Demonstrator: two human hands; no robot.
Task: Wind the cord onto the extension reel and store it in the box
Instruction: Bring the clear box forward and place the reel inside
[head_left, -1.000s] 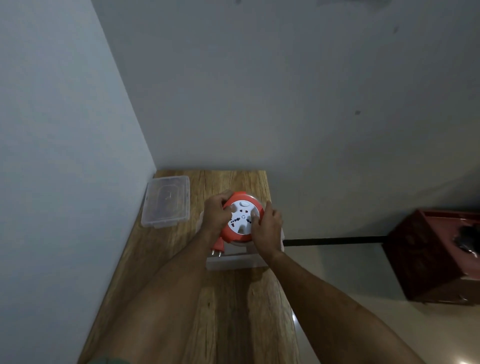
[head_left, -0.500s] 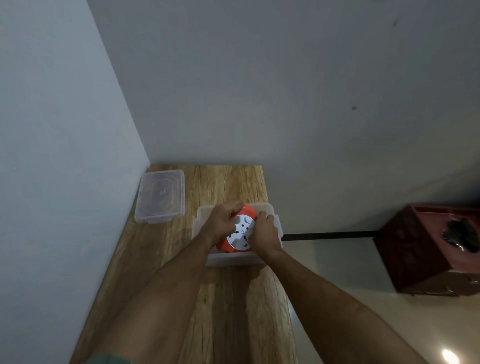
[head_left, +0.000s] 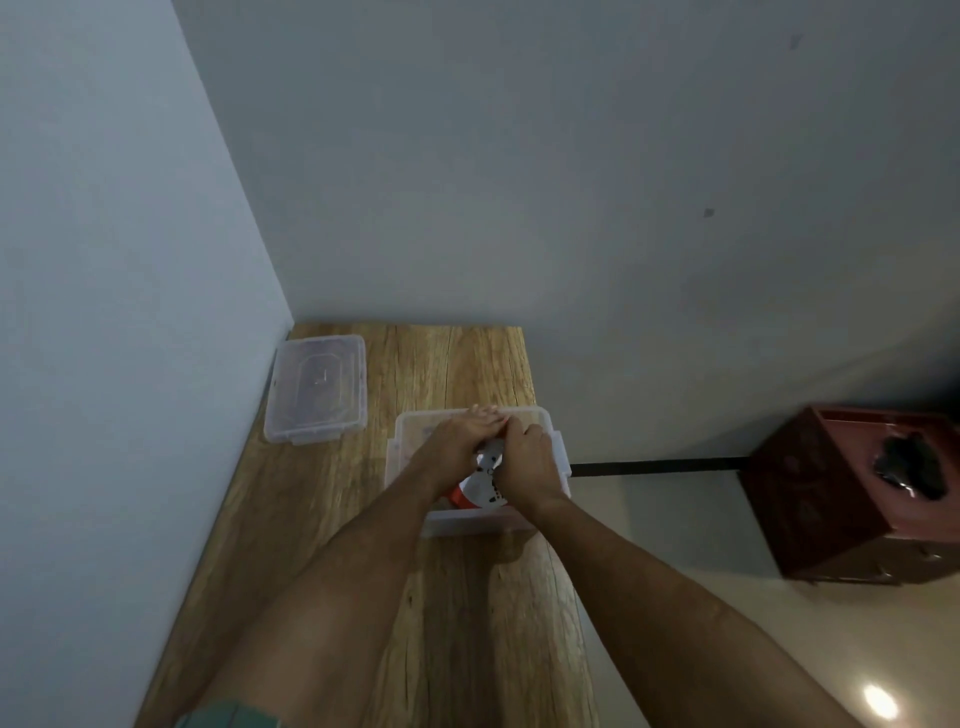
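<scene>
The orange extension reel (head_left: 480, 488) with its white socket face lies tilted inside the clear plastic box (head_left: 410, 431) on the wooden table. My left hand (head_left: 457, 441) lies over the reel's left and far side, fingers reaching toward the box's far wall. My right hand (head_left: 527, 462) covers the reel's right side with curled fingers. Both hands hide most of the reel; the cord and plug are out of sight.
The box's clear lid (head_left: 317, 395) lies flat at the table's far left, against the wall. The wooden table (head_left: 467, 623) sits in a wall corner; its right edge drops to the floor. A dark red cabinet (head_left: 852, 493) stands to the right.
The reel has gone down from above the box into it, and both hands have followed it, now reaching deeper toward the far wall.
</scene>
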